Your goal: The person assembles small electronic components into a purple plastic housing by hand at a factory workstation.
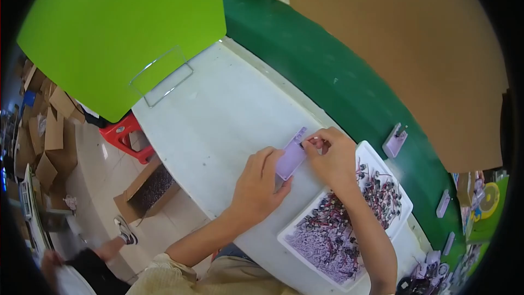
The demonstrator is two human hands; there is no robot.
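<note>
My left hand [256, 183] grips a light purple plastic casing [291, 159] by its near left side, just above the white table. At the casing's upper right end, the fingers of my right hand [334, 155] are pinched together around a small dark part [303, 144], mostly hidden by the fingertips. Under my right forearm lies a white tray [285, 236]. Small wired components [382, 194] with red and black leads fill its far part, and small purple pieces [314, 248] are heaped in its near left part.
Beyond the white table [218, 114] runs a green belt [327, 76] carrying purple casings [395, 141]. A bright green panel [131, 27] with a wire stand [162, 79] is at the far left, a brown cardboard sheet [409, 49] at the right. A red stool [126, 136] and an open carton [144, 191] stand on the floor.
</note>
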